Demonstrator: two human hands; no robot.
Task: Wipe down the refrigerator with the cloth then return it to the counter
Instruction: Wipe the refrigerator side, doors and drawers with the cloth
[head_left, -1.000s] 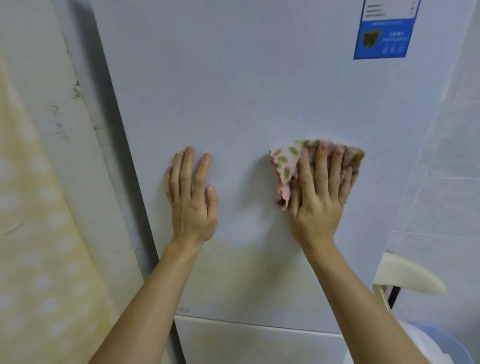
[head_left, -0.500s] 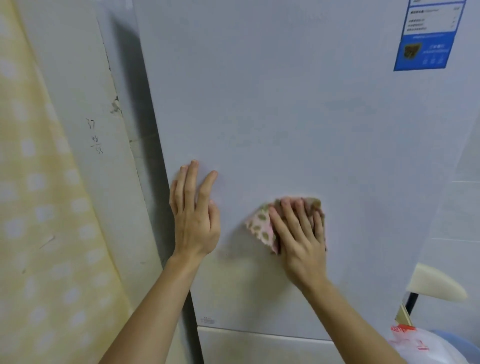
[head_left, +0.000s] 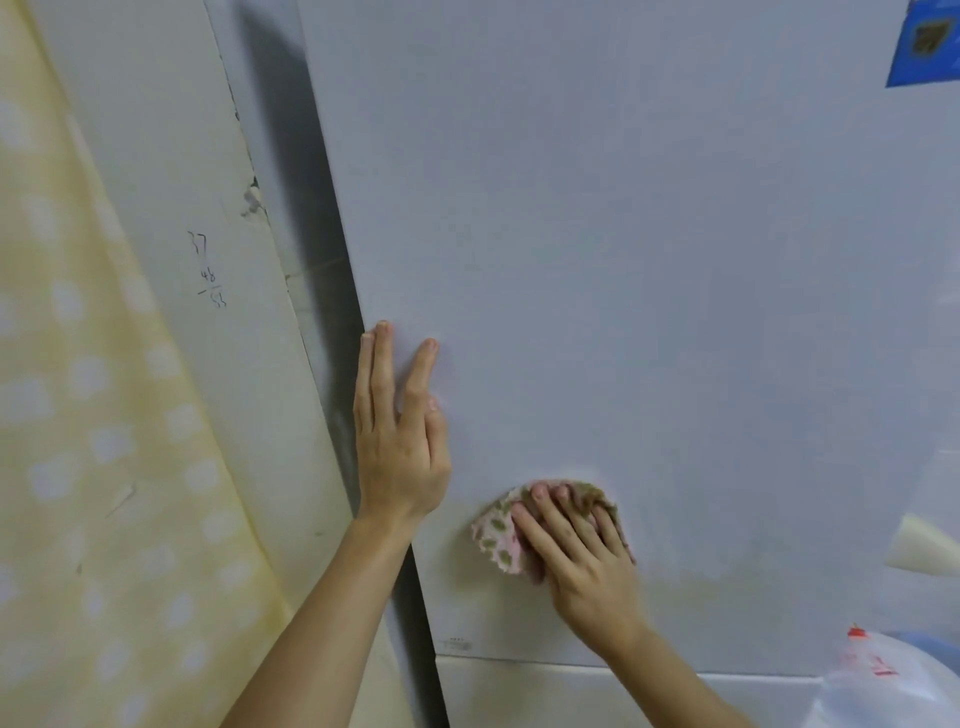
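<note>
The white refrigerator door (head_left: 649, 312) fills most of the view. A pink cloth with green leaf print (head_left: 496, 538) lies bunched against the lower part of the door. My right hand (head_left: 576, 551) presses it flat there with straight fingers spread over it. My left hand (head_left: 400, 441) rests flat on the door near its left edge, fingers straight and pointing up. A blue label (head_left: 927, 44) sits at the door's top right. The seam to the lower door (head_left: 545, 662) runs just below my right wrist.
A white wall with pencilled numbers (head_left: 208, 270) stands left of the fridge, and a yellow dotted curtain (head_left: 104, 467) hangs further left. A plastic bag with red print (head_left: 883, 686) and a cream curved object (head_left: 919, 551) are at the lower right.
My right hand has wiped the cloth down and to the left across the door. My left hand stays flat near the door's left edge. The view has shifted left.
</note>
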